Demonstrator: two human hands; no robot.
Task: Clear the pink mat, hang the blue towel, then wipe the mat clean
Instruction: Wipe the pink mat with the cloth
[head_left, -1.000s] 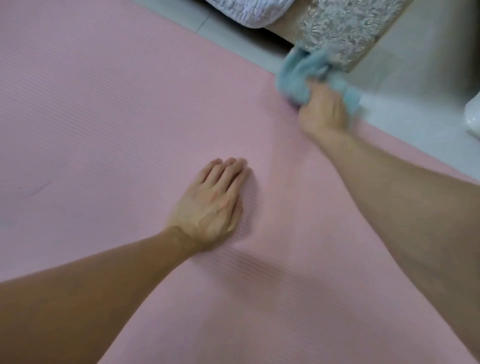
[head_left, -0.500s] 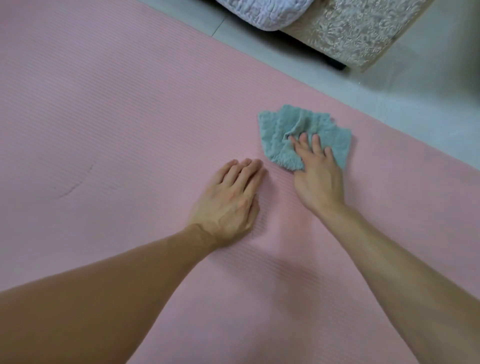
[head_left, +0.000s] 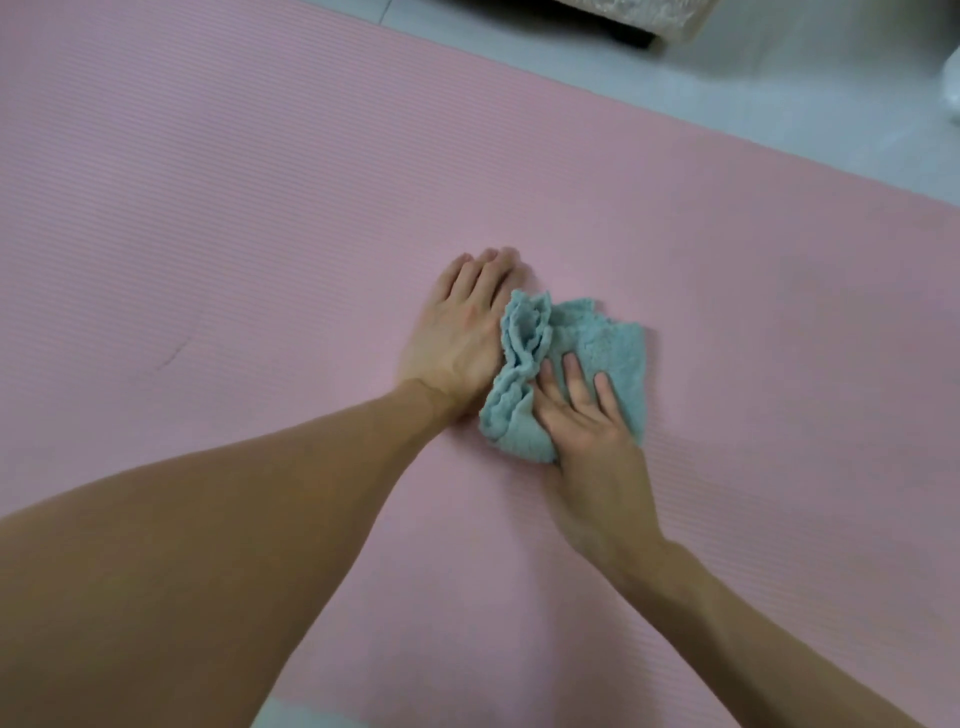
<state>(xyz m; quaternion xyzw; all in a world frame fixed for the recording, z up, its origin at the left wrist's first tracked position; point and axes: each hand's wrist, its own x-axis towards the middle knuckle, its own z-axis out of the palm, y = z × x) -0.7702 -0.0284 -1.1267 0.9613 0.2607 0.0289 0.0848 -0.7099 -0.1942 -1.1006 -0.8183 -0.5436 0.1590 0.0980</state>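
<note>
The pink mat (head_left: 234, 208) fills most of the view, ribbed, with a small dark crease at its left. A crumpled light blue cloth (head_left: 597, 338) lies on the mat near the middle. My right hand (head_left: 587, 415) presses flat on the cloth with straight, spread fingers. My left hand (head_left: 457, 332) lies flat on the mat just left of the cloth, fingers straight and together; the cloth's bunched edge touches its thumb side.
Grey tiled floor (head_left: 779, 88) runs along the mat's far edge at the top right. A patterned piece of furniture (head_left: 660, 15) stands at the top edge. A white object (head_left: 950, 83) shows at the far right edge.
My right hand has dragged the blue cloth across the mat from the far edge toward me, up against my left hand. The left hand has stayed flat on the mat.
</note>
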